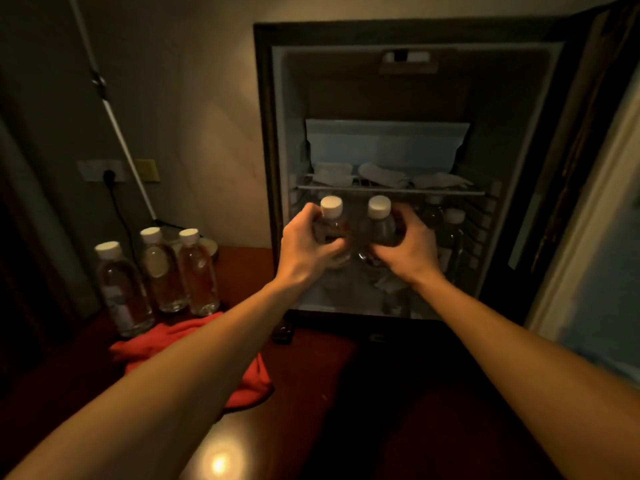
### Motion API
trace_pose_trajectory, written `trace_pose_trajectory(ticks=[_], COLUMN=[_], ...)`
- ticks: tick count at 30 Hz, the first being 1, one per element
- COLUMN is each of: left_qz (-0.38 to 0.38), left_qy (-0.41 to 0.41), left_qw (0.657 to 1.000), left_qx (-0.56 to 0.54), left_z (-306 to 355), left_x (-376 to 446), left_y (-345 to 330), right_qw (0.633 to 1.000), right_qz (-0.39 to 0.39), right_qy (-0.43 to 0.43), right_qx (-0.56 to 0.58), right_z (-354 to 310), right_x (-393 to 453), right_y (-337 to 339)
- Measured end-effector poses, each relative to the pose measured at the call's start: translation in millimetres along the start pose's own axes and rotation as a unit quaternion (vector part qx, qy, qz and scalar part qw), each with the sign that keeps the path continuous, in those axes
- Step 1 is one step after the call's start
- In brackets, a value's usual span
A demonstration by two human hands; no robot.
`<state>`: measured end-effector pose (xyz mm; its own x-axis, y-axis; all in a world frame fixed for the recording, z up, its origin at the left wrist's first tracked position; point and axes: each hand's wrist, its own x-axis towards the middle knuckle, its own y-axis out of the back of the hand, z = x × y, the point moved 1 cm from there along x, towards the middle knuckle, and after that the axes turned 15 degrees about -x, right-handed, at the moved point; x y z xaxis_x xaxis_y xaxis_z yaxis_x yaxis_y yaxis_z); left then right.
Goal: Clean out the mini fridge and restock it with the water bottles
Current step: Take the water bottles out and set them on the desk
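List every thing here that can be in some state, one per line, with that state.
Mini fridge: door open, interior unlit.
Left hand: grips an upright capped bottle.
Right hand: grips a second upright capped bottle.
Bottles inside the fridge: upright, capped.
Three bottles on the table: upright, capped.
Red cloth: crumpled.
Plug: in the wall socket.

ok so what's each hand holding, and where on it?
Left hand grips one water bottle around its body, below the cap. Right hand grips a second bottle the same way.
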<state>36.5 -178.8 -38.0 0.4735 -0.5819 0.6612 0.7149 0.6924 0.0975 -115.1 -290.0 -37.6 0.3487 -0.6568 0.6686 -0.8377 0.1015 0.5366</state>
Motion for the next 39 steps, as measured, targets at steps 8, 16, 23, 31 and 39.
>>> trace_pose_trajectory(ticks=[8, 16, 23, 31, 39], left_qz=[0.049, 0.12, 0.177, 0.188, 0.169], left_qy=[-0.022, -0.019, 0.028, 0.087, 0.103], left_qw=[0.997, 0.982, 0.961, 0.948, 0.954], left_qx=[0.062, 0.147, 0.208, 0.242, 0.223], left_z=[37, 63, 57, 20, -6], left_x=[-49, -105, -141, -162, -154], left_y=[77, 195, 308, 369, 372], right_qw=[0.997, 0.984, 0.969, 0.956, 0.949], right_qz=[-0.039, -0.092, -0.133, -0.197, -0.239], right_qy=[0.064, 0.126, 0.141, 0.129, 0.123], right_qx=[0.005, 0.084, 0.152, 0.173, 0.163], right_z=[-70, -171, -254, -287, -282], right_x=[-43, -92, -122, -145, -154], right_y=[3, -50, -122, -186, -214])
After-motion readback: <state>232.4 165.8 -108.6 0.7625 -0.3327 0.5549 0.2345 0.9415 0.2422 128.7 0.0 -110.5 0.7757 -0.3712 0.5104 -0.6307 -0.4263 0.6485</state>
